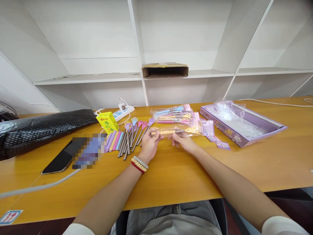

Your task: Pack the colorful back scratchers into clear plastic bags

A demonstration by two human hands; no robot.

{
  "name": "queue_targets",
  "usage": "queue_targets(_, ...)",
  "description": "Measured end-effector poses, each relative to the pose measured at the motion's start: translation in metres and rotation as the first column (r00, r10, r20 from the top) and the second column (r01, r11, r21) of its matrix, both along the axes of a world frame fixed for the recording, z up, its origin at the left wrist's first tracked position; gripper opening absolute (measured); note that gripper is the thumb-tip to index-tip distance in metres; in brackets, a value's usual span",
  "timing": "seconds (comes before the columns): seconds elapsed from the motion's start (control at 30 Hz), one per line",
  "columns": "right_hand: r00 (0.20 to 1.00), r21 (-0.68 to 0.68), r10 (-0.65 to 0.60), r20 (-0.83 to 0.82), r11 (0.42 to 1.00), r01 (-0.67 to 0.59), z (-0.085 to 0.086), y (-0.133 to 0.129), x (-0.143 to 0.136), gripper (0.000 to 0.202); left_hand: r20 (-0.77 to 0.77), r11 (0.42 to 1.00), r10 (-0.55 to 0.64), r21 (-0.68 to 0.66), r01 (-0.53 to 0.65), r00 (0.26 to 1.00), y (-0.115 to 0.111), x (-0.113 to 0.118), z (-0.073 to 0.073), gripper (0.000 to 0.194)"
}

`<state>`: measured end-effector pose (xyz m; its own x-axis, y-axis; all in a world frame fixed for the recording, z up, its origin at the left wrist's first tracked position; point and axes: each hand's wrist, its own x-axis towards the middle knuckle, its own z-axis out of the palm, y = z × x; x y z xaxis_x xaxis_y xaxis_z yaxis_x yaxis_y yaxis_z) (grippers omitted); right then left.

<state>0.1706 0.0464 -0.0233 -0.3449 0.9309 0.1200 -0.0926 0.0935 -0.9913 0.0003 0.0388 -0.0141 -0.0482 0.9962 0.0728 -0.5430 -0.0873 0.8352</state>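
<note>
Head view. Your left hand [150, 143] is clamped, thumb against fingers, on the grip end of the wrapped yellow claw stick [167, 132]. Your right hand [184, 142] is pinched at mid-length on the same piece, its lower fingers curled beneath. The piece is held level just above the table [171, 182], between the loose parts and the purple tray, its yellow claw pointing right inside a clear sleeve.

Progress, judged from the layout: the bagged claw sticks [171, 118] lying beyond your hands appear finished; blue, yellow and pink pieces show, but overlap prevents a count. The piece in hand appears sleeved; whether its sleeve is sealed cannot be told. Outstanding: the loose claw rods [127, 143] to your left, bare metal with coloured claws, and beside them the row of coloured grips [114, 141], apparently unfitted. The printed cards [223, 145] lie near the tray, outside any visible bag.

Containers: the purple tray [221, 129] is open and holds clear plastic bags [230, 114], seemingly unfilled. The cardboard box [166, 65] on the shelf faces you with its open end; its interior is too dark to verify. The yellow carton [107, 123] stands behind the grips, contents hidden.
</note>
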Motion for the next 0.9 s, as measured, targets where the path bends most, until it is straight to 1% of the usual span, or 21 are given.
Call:
queue_targets(0.1, 0.986, -0.085, -0.108, -0.128, 0.992, 0.098, 0.0, 0.001, -0.003, 0.037, -0.07, 0.992, -0.102, -0.075, 0.097, 0.992, -0.005, 0.005, -0.002, 0.035)
queue_targets(0.17, 0.98, -0.133, -0.124, -0.153, 0.986, 0.104, -0.001, 0.005, 0.002, 0.034, -0.14, 0.975, -0.196, -0.136, 0.177, 0.971, -0.005, 0.003, -0.002, 0.034)
queue_targets(0.27, 0.981, -0.142, -0.13, -0.143, 0.984, 0.11, -0.004, 0.01, 0.01, 0.026, -0.267, 0.938, -0.331, -0.203, 0.283, 0.905, -0.003, -0.004, 0.0, 0.033)
queue_targets(0.33, 0.986, -0.142, -0.125, -0.113, 0.984, 0.108, -0.005, 0.01, 0.012, 0.021, -0.359, 0.901, -0.427, -0.243, 0.358, 0.83, -0.003, -0.007, 0.001, 0.034)
queue_targets(0.37, 0.989, -0.146, -0.111, -0.097, 0.985, 0.096, -0.004, 0.009, 0.012, 0.019, -0.402, 0.872, -0.489, -0.263, 0.413, 0.775, -0.003, -0.009, 0.002, 0.034)
queue_targets(0.43, 0.997, -0.154, -0.057, -0.059, 0.987, 0.048, -0.003, 0.007, 0.012, 0.017, -0.482, 0.798, -0.599, -0.297, 0.524, 0.64, -0.005, -0.009, 0.003, 0.032)
queue_targets(0.47, 0.999, -0.151, -0.028, -0.037, 0.988, 0.022, -0.002, 0.006, 0.011, 0.018, -0.512, 0.768, -0.63, -0.305, 0.563, 0.583, -0.006, -0.009, 0.003, 0.029)
queue_targets(0.5, 1.0, -0.14, -0.012, -0.02, 0.99, 0.009, -0.001, 0.005, 0.011, 0.018, -0.535, 0.755, -0.639, -0.299, 0.584, 0.553, -0.007, -0.008, 0.003, 0.026)
queue_targets(0.53, 1.0, -0.123, -0.007, -0.009, 0.992, 0.006, 0.0, 0.004, 0.011, 0.02, -0.554, 0.76, -0.627, -0.28, 0.586, 0.549, -0.008, -0.007, 0.002, 0.023)
queue_targets(0.57, 1.0, -0.103, -0.012, -0.01, 0.995, 0.01, 0.0, 0.004, 0.01, 0.022, -0.567, 0.784, -0.595, -0.251, 0.568, 0.57, -0.009, -0.005, 0.002, 0.021)
queue_targets(0.63, 0.999, -0.063, -0.013, -0.038, 0.998, 0.011, 0.001, 0.004, 0.01, 0.027, -0.579, 0.853, -0.494, -0.178, 0.491, 0.649, -0.01, -0.002, 0.0, 0.019)
queue_targets(0.67, 0.999, -0.047, 0.005, -0.043, 0.999, -0.007, 0.001, 0.004, 0.01, 0.03, -0.578, 0.888, -0.432, -0.136, 0.44, 0.693, -0.01, -0.001, -0.001, 0.018)
queue_targets(0.73, 0.997, -0.025, 0.081, 0.014, 0.996, -0.08, 0.0, 0.004, 0.009, 0.035, -0.565, 0.935, -0.323, -0.064, 0.349, 0.759, -0.01, 0.001, -0.001, 0.018)
queue_targets(0.8, 0.978, -0.01, 0.157, 0.136, 0.988, -0.157, -0.001, 0.003, 0.008, 0.037, -0.564, 0.954, -0.256, -0.014, 0.3, 0.786, -0.01, 0.002, -0.001, 0.017)
queue_targets(0.9, 0.938, 0.014, 0.202, 0.28, 0.977, -0.214, -0.003, 0.001, 0.007, 0.038, -0.593, 0.96, -0.209, 0.026, 0.278, 0.778, -0.009, 0.001, -0.002, 0.017)
